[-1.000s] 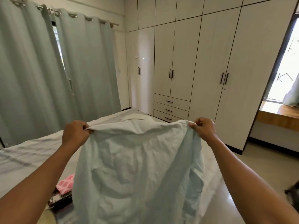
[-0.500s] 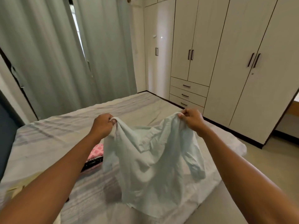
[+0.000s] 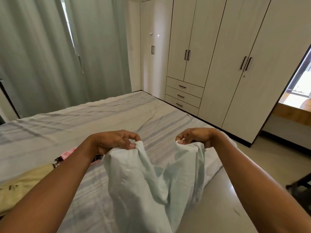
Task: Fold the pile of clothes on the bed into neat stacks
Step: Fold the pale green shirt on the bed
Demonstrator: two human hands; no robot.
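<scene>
A pale mint shirt [image 3: 148, 182] hangs from both my hands over the near edge of the bed [image 3: 84, 121]. My left hand [image 3: 114, 142] pinches one top corner between thumb and fingers. My right hand [image 3: 196, 137] pinches the other top corner, and the cloth sags between the two. The shirt's lower part drapes down over the striped grey sheet and the bed's edge. Behind my left forearm lie a pink patterned garment [image 3: 67, 153], a dark patterned one [image 3: 58, 160] and a cream one [image 3: 21, 184], partly hidden by the arm.
A white wardrobe [image 3: 218, 56] with drawers [image 3: 183, 95] stands close along the bed's far right side. Green curtains [image 3: 50, 56] hang at the back left. Tiled floor [image 3: 272, 158] lies to the right, with a dark object [image 3: 301, 187] at the right edge.
Both hands have lowered the shirt from chest height toward the bed and come closer together. The cloth now sags between them and rests on the sheet. The camera has tilted down.
</scene>
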